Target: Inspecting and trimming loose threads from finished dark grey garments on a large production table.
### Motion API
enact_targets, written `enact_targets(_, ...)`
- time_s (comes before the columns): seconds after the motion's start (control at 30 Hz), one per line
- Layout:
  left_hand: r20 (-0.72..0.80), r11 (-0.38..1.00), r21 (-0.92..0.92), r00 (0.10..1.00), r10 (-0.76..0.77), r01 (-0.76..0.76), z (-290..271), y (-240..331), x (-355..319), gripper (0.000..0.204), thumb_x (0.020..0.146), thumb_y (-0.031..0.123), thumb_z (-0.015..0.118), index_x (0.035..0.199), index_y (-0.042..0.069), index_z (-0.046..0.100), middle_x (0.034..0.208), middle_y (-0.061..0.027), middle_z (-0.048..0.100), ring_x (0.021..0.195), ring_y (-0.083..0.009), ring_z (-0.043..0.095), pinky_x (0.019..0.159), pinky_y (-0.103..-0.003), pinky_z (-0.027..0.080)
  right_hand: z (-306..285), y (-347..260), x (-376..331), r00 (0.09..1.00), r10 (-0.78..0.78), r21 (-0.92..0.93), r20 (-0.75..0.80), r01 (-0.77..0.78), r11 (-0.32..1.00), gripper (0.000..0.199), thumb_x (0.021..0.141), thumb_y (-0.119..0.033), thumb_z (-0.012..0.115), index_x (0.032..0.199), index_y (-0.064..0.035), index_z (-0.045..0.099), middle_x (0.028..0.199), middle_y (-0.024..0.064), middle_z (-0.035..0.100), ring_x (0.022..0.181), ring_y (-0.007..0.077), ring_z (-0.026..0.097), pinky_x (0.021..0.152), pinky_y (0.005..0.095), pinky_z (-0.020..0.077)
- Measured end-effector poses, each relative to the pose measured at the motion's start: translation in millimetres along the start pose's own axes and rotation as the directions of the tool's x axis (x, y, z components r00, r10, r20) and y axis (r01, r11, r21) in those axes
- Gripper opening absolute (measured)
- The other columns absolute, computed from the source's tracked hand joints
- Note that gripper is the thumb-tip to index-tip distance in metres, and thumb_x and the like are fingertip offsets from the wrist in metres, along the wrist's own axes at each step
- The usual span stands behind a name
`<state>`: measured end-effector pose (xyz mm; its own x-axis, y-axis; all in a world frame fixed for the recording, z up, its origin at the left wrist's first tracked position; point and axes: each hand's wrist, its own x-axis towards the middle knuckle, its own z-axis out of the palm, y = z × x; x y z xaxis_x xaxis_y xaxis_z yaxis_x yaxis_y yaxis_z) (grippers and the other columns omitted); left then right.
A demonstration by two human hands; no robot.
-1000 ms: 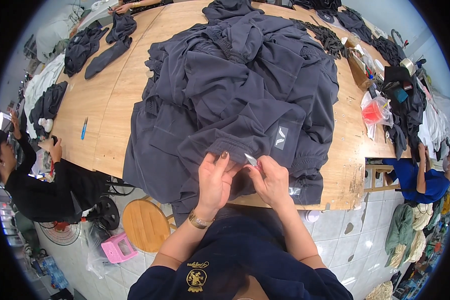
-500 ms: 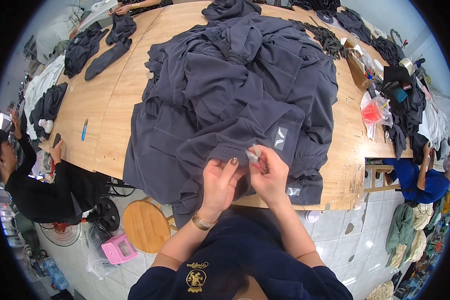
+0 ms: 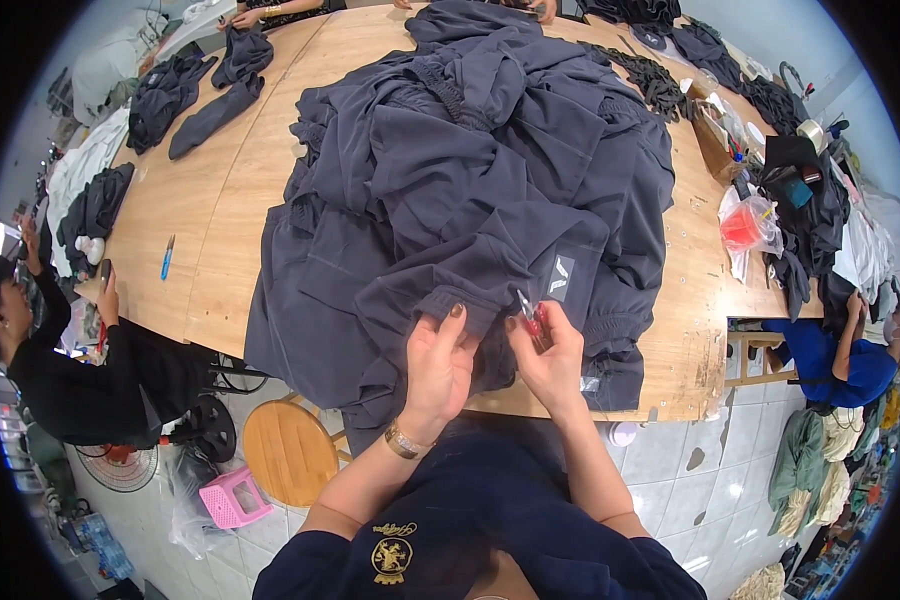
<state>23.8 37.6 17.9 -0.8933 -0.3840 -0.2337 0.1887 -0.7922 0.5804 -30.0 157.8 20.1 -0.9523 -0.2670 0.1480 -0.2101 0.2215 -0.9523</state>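
My left hand (image 3: 438,370) pinches the gathered elastic edge (image 3: 460,302) of a dark grey garment (image 3: 440,265), thumb on top. Just to the right, my right hand (image 3: 552,368) is closed round small red-handled thread snips (image 3: 533,318). Their metal tips point up and away from me, a little to the right of the elastic edge. Beyond both hands rises a big heap of the same dark grey garments (image 3: 450,165). A pale printed mark on a clear patch (image 3: 561,277) shows on the cloth beyond my right hand. My fingers partly hide the snips' handles.
A blue craft knife (image 3: 168,257) lies at the left of the wooden table (image 3: 232,200). On the right stand a cardboard box (image 3: 712,140) and a red cup in plastic (image 3: 742,226). Co-workers sit left and right; a round stool (image 3: 292,455) is by the near edge.
My right hand with the snips has moved slightly right, away from the elastic edge. My left hand keeps its pinch, a little shifted. A person's hands have appeared at the table's far edge.
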Motion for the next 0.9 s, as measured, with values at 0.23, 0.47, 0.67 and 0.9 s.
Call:
enact_targets(0.23, -0.003, 0.998, -0.030, 0.998, -0.062, 0.062, -3.5, 2.5, 2.2, 0.017, 0.095, 0.014, 0.047, 0.107, 0.004, 0.053, 0.104, -0.0077, 0.062, 0.098, -0.0166, 0.059, 0.092, -0.035, 0.047, -6.5, 8.0, -3.1, 0.951, -0.285, -0.290, 0.120, 0.308, 0.906, 0.028, 0.081, -0.024, 0.067, 0.078, -0.0019, 0.050, 0.067, 0.0108, 0.051, 0.051, 0.0287, 0.052, 0.048, 0.0344, 0.0419)
enact_targets(0.47, -0.011, 0.999, 0.028, 1.000, -0.016, 0.016, 2.5, 3.0, 1.4, 0.017, 0.095, 0.014, 0.047, 0.105, 0.003, 0.053, 0.100, -0.0075, 0.062, 0.093, -0.0152, 0.060, 0.088, -0.033, 0.048, -5.1, 7.1, -0.5, 0.925, -0.346, -0.399, 0.155, 0.380, 0.835, 0.029, 0.082, -0.028, 0.065, 0.077, -0.0038, 0.051, 0.068, 0.0088, 0.051, 0.052, 0.0273, 0.054, 0.045, 0.0341, 0.0427)
enact_targets(0.67, 0.016, 0.999, 0.050, 1.000, 0.011, -0.011, 2.8, 3.2, 0.9, 0.017, 0.095, 0.014, 0.047, 0.106, 0.002, 0.051, 0.101, -0.0082, 0.062, 0.092, -0.0152, 0.060, 0.086, -0.031, 0.048, -3.7, 7.5, 2.5, 0.909, -0.389, -0.420, 0.148, 0.414, 0.808, 0.029, 0.082, -0.029, 0.065, 0.076, -0.0040, 0.050, 0.068, 0.0086, 0.051, 0.052, 0.0274, 0.054, 0.044, 0.0341, 0.0423)
enact_targets(0.9, -0.013, 1.000, 0.021, 1.000, -0.020, 0.020, 2.3, 3.9, 2.2, 0.018, 0.095, 0.013, 0.047, 0.108, 0.002, 0.051, 0.103, -0.0092, 0.061, 0.096, -0.0164, 0.060, 0.089, -0.033, 0.048, -4.4, 9.1, 4.8, 0.926, -0.366, -0.402, 0.096, 0.372, 0.836, 0.029, 0.083, -0.028, 0.065, 0.076, -0.0036, 0.050, 0.067, 0.0086, 0.051, 0.051, 0.0270, 0.053, 0.044, 0.0339, 0.0415)
